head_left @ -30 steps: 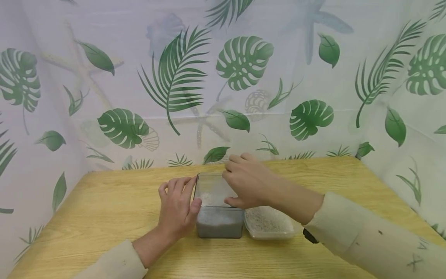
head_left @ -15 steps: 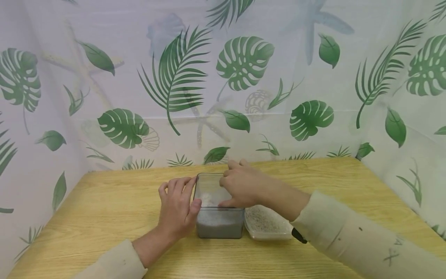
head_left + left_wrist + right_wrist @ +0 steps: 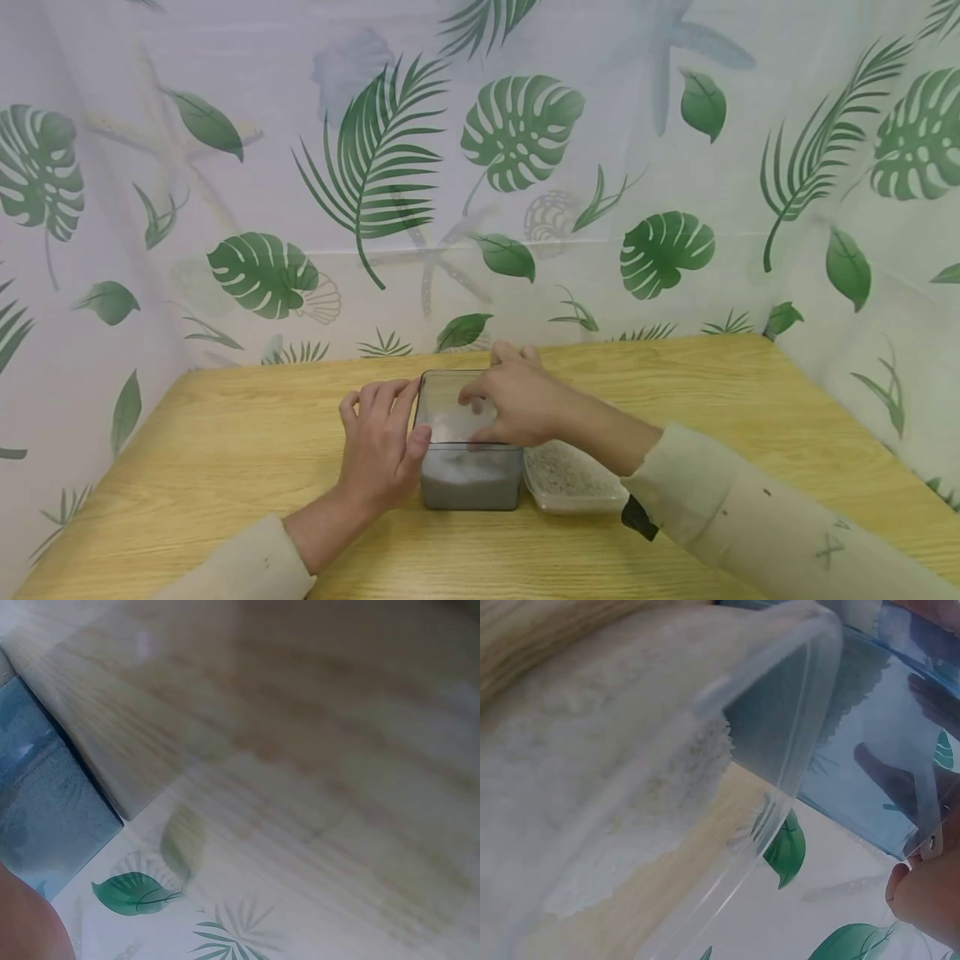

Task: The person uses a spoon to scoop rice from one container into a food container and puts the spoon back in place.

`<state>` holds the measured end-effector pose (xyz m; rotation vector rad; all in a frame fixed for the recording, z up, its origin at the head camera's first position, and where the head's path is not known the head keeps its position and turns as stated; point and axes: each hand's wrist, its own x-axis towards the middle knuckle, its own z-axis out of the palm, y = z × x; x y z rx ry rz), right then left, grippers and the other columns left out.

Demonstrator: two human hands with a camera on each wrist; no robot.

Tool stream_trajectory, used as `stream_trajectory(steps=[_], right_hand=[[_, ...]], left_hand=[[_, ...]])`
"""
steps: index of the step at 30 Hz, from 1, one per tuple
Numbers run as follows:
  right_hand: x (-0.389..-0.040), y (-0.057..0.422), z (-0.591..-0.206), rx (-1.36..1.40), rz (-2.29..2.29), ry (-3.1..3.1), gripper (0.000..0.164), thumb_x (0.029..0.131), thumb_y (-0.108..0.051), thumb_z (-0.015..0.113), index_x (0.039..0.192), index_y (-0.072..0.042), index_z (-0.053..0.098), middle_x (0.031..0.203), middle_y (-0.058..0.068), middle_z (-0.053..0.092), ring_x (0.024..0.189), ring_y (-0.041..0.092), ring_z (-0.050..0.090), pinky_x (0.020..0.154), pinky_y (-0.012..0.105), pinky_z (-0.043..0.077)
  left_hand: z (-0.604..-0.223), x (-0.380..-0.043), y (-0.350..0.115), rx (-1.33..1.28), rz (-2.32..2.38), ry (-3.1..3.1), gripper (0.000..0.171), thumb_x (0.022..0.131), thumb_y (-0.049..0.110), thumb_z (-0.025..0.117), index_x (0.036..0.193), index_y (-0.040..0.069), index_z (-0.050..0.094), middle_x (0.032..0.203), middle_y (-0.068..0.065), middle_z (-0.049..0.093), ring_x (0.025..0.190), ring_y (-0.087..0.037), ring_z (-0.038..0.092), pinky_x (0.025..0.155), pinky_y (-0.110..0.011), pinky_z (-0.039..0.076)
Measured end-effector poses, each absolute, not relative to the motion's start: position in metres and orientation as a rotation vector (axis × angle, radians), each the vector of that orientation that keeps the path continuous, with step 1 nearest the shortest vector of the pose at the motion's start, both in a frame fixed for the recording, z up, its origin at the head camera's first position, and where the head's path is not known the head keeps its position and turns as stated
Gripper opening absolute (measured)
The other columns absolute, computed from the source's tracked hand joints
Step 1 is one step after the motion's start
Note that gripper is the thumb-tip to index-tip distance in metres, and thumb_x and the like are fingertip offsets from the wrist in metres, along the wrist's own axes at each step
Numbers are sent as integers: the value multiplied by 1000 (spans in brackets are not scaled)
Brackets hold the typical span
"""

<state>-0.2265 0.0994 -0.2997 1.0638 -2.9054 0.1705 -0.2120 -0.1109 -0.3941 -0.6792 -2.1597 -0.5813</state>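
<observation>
1 pale handle [image 3: 928, 814], in right fingers [image 3: 480, 388], box [image 3: 471, 483] below (left fingers [image 3: 403, 407] alongside)

We see a white backdrop [image 3: 577, 275] printed with green leaves [image 3: 523, 133] and faint blue and beige starfish [image 3: 667, 42]; a yellow wood-grained table [image 3: 225, 450]; a smoky grey box [image 3: 471, 492], bluer in the wrist views; off-white grains [image 3: 568, 471]; a colourless tub [image 3: 581, 504]; cream sleeves [image 3: 750, 508].

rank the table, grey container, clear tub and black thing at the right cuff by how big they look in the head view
1. Wooden table, by far
2. Grey container, partly behind the right hand
3. Clear tub, partly hidden by the right arm; visible part smaller
4. Black thing, smallest visible part
</observation>
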Motion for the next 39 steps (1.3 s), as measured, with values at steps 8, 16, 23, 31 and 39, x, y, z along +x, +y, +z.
stream_trajectory(steps=[8, 16, 23, 31, 39], right_hand=[[-224, 105, -301, 1026, 239, -2858, 42, 79, -48, 80, 111, -22, 75, 84, -16, 65, 87, 14, 35, 78, 39, 23], [-223, 109, -308, 986, 249, -2736, 48, 78, -52, 79, 114, -20, 75, 88, -14, 69, 87, 14, 34, 78, 39, 22], [-220, 111, -310, 909, 279, -2688, 52, 79, -53, 78, 117, -18, 74, 95, -11, 75, 86, 15, 34, 81, 42, 22], [-218, 113, -311, 883, 294, -2613, 52, 79, -52, 78, 116, -17, 74, 96, -9, 75, 85, 15, 33, 81, 44, 23], [-220, 117, -314, 903, 315, -2568, 53, 80, -55, 76, 116, -17, 74, 97, -9, 76, 87, 16, 35, 85, 45, 24]], left_hand=[[-394, -213, -108, -684, -582, -2140, 86, 103, 58, 8, 126, -4, 63, 114, -17, 62, 106, -33, 49, 92, -61, 23], [-394, -213, -108, -681, -578, -2144, 85, 103, 57, 9, 126, -4, 63, 114, -18, 62, 105, -34, 49, 91, -61, 23], [-395, -214, -108, -678, -579, -2137, 85, 103, 57, 9, 126, -4, 63, 113, -18, 62, 105, -34, 49, 91, -61, 24], [-393, -214, -108, -676, -577, -2134, 84, 103, 56, 9, 126, -4, 63, 114, -18, 62, 106, -34, 49, 91, -61, 24], [-395, -214, -109, -663, -572, -2140, 85, 103, 58, 9, 126, -4, 63, 114, -18, 62, 107, -34, 49, 91, -60, 24]])
